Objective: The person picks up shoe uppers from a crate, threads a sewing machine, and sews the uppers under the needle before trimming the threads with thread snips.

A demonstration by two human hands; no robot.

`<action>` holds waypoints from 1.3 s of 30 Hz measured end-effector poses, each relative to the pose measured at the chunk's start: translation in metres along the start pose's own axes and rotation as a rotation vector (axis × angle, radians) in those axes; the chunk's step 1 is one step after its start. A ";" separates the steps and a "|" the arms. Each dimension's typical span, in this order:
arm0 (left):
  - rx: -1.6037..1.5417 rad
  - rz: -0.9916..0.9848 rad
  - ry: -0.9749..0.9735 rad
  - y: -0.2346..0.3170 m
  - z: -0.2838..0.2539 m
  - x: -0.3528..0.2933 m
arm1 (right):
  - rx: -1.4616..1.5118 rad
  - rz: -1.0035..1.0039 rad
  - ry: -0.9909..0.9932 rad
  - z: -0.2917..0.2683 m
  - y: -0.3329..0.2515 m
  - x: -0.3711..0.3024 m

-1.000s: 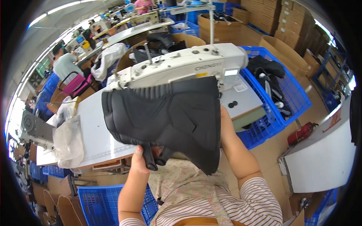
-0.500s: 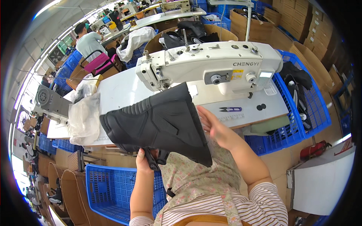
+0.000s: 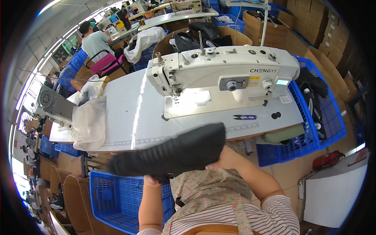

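The left hand [image 3: 152, 181] grips the lower edge of a black boot upper [image 3: 172, 152] from beneath, its fingers mostly hidden behind the material; the right hand [image 3: 221, 158] closes on the piece's right end, largely covered by it; the black boot upper hangs blurred and nearly level in the air, in front of the near edge of the worktop [image 3: 129, 113] and above the person's lap.

On the white sewing machine [image 3: 223, 72] a small yellow rectangular label [image 3: 253, 81] sits on the front of the arm, beside a grey round knob; dark lettering runs along the arm above it; a pale lit panel shows at the machine's right end. Brown cardboard boxes [image 3: 303, 19] are stacked at the upper right, behind the machine. A clear plastic bag [image 3: 90, 121] lies on the worktop's left end; small blue-handled snips [image 3: 244, 116] rest near the front edge to the right, with a ruler strip printed along that edge.

The worktop is pale grey and glossy, catching a streak of light; a blue plastic crate [image 3: 317, 117] holding dark pieces stands to its right, another blue crate [image 3: 113, 196] on the floor at lower left. Further rows of sewing stations recede at upper left, where a person in a grey shirt [image 3: 94, 39] sits with their back turned; the floor is tan.
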State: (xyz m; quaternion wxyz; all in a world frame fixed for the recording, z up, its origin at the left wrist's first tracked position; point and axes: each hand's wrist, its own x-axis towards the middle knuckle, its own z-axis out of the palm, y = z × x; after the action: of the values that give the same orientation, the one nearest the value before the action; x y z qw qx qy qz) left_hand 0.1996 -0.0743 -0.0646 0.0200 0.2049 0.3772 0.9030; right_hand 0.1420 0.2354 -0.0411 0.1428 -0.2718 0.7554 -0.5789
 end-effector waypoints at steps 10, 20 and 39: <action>0.237 -0.340 -0.397 0.061 0.032 0.018 | 0.316 -0.049 0.068 0.007 0.029 -0.001; 0.333 -0.812 -0.200 0.035 0.097 0.076 | -0.122 -0.187 0.094 0.017 -0.020 0.009; 0.969 -0.207 -0.339 0.029 0.036 0.049 | -0.259 0.002 0.160 0.014 -0.031 0.007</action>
State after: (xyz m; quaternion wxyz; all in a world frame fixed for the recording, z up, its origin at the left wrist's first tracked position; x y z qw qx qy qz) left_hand 0.1716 -0.0617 -0.0042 0.0730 0.2953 0.7615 0.5723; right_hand 0.1513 0.2147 -0.0146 0.0466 -0.2401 0.8329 -0.4965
